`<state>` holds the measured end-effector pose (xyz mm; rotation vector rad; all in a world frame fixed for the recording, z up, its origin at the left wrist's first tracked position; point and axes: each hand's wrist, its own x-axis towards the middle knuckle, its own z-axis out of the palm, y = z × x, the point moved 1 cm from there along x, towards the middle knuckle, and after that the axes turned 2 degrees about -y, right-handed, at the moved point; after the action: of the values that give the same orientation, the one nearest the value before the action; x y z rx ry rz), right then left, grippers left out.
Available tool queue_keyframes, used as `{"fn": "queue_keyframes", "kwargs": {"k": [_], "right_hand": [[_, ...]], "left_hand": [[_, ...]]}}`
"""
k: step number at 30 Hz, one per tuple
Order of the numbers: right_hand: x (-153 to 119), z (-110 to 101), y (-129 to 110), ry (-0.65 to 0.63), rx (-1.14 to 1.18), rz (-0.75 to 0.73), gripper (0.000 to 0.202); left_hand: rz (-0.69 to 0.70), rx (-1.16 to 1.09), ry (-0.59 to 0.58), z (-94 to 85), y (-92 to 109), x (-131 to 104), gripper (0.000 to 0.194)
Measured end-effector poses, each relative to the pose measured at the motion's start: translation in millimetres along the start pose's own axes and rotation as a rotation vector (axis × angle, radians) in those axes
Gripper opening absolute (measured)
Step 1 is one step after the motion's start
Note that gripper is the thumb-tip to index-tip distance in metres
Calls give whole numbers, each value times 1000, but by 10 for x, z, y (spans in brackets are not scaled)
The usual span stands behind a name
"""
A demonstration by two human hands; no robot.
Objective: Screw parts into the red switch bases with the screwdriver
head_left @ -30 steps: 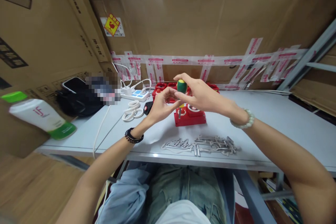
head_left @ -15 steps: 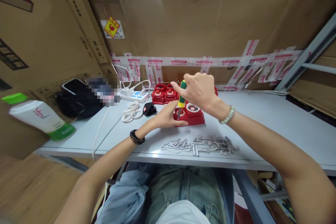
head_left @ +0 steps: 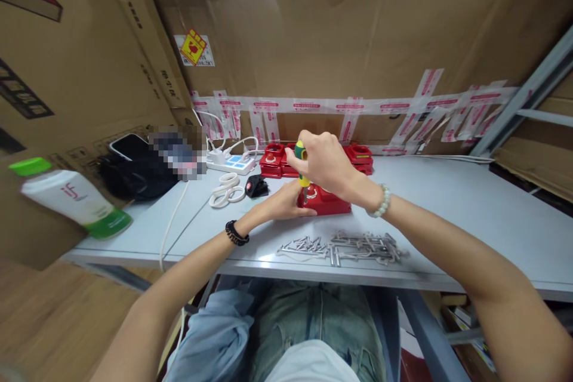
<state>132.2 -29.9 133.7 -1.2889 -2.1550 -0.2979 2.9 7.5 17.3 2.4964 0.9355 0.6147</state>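
Right, head view only. My right hand [head_left: 326,162] is closed in a fist round the green-and-yellow screwdriver [head_left: 301,158], handle mostly hidden in my grip, just the top and a yellow bit showing. Shaft points down, roughly upright w/ a slight tilt, tip at the top of the red block [head_left: 326,202] near its left end. Can't tell if the tip is seated in a screw, too small.

My left hand [head_left: 283,203] lies flat-ish on the table [head_left: 470,203], fingers loosely curled, pressed vs. the left side of the red block, thumb along its front edge. It's bracing it, not wrapped round it.

Block sits mid-table, just behind a heap of metal screws and pins [head_left: 342,246] near the front edge. More red blocks [head_left: 277,159] stacked behind, by the cardboard wall [head_left: 358,30] w/ its strip of printed tape.

Left of my hands: white scissors [head_left: 227,188], a small black item [head_left: 256,185] beside them, white power strip [head_left: 228,161] w/ cables behind. Further left a black bag w/ a phone [head_left: 128,144] on top, and a white bottle w/ green cap [head_left: 71,197] lying at the table's far-left corner.
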Motion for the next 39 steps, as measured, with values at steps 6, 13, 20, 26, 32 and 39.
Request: {"fn": "queue_keyframes", "kwargs": {"k": [6,13,20,26,32,39], "right_hand": [[-172,-376,187,273,325,-5,19],[-760,-701,588,-313,366,-82,9],[-1206,-420,865,-908,34,53,18],[-1221,-384,832,-892,-53,55,19],[-1198,-368,861,-872,-3,43,15],[-1177,-419,919,-875,-18,14,17]], "left_hand": [[19,-22,-3,-41,-14,-19,85],[10,59,-99,-179,-66,-93,78],[-58,155,-144,-242,-14,-127,79],[-58,150,-133,-232,-22,-136,79],[-52,144,-130,-235,-28,-142,78],[-68,142,-145,-234,-25,-139,78]]}}
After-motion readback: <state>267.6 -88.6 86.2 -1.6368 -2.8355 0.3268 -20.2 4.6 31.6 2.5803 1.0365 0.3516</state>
